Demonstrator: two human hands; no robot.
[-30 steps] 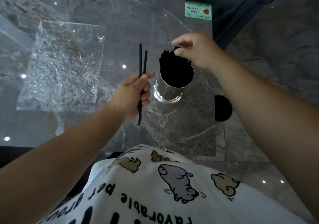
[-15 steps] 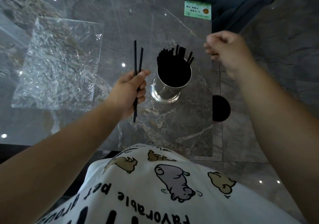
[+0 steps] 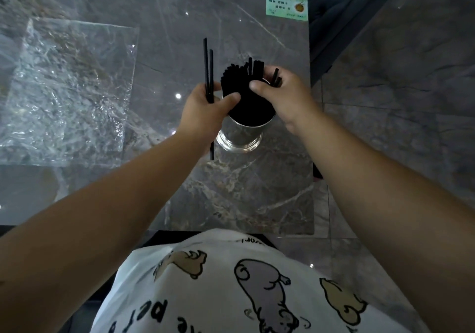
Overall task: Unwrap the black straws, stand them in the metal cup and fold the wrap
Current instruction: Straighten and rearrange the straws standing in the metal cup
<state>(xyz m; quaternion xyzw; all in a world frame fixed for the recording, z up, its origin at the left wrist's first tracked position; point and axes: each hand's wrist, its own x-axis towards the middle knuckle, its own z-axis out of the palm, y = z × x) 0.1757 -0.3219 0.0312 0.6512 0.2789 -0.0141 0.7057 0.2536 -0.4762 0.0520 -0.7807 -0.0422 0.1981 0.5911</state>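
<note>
Head view: glossy grey marble table (image 3: 257, 191), crinkled wrap (image 3: 66, 96) lying left.

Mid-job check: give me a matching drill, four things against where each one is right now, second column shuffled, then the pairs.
Things:
1. two loose straws
2. straw bundle
3. clear wrap
4. green card

Places:
A. lying spread out on the table's left part
B. standing in the metal cup, both hands on it
C. held in the left hand beside the cup
D. at the table's far right corner

Pairs: 1-C, 2-B, 3-A, 4-D. The right hand has its grip on the bundle's right side.
</note>
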